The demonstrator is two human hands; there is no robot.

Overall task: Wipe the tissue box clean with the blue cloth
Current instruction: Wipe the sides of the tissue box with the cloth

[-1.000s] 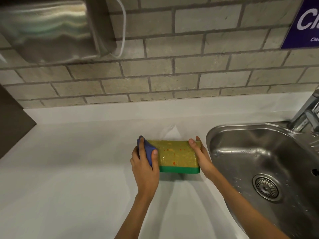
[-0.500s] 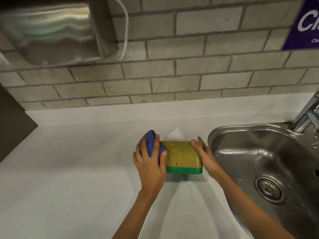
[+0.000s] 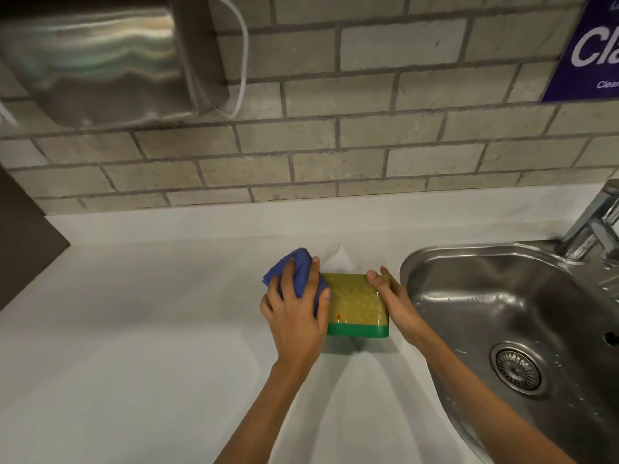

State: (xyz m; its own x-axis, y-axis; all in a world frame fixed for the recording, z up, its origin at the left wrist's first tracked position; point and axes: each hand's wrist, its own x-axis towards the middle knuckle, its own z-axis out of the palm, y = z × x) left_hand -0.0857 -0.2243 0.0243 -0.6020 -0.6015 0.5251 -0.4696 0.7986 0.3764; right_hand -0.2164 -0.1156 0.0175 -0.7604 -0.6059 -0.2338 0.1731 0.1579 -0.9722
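The tissue box (image 3: 360,301) is yellow with a green bottom band and lies on the white counter (image 3: 134,329) just left of the sink. A white tissue (image 3: 337,257) pokes out behind it. My left hand (image 3: 296,316) presses the bunched blue cloth (image 3: 303,277) against the box's left part, covering that end. My right hand (image 3: 393,301) grips the box's right end, with the fingers over its top edge.
A steel sink (image 3: 522,329) with a drain lies right of the box, with a tap (image 3: 593,226) at its back right. A brick wall rises behind the counter. A steel dispenser (image 3: 97,61) hangs at the upper left, and a purple sign (image 3: 589,48) at the upper right.
My left hand and the blue cloth have slid rightward over the box's top, covering more of it. My right hand keeps its hold on the right end.
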